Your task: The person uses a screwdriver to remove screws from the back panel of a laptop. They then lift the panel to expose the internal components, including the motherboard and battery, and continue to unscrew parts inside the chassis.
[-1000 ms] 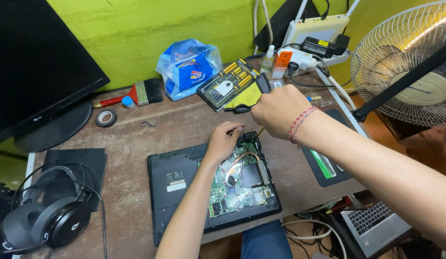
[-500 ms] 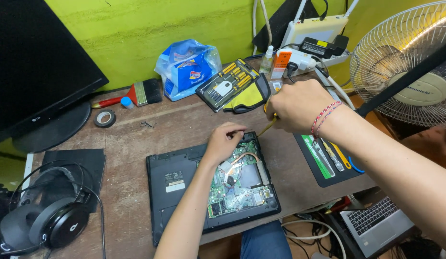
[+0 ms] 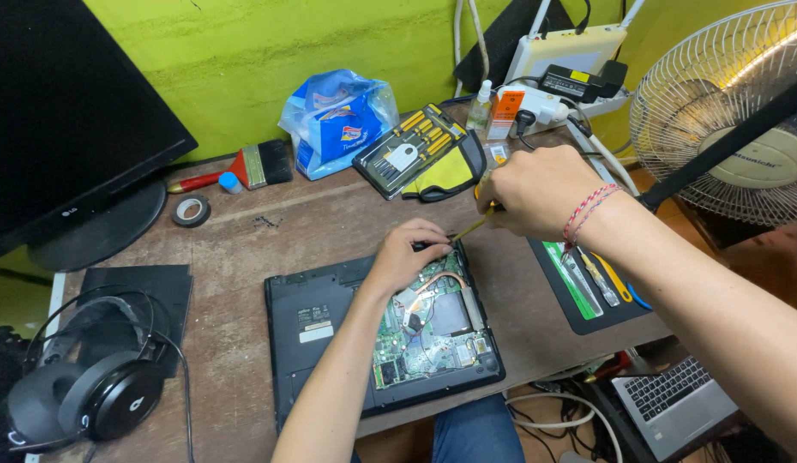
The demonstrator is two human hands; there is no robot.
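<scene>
right hand grips screwdriver, tip nr left hand on laptop.

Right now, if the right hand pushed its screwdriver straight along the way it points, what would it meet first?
Probably the left hand's fingertips at the rear edge of the opened laptop; the right hand aims the screwdriver there, though depth is unclear.
</scene>
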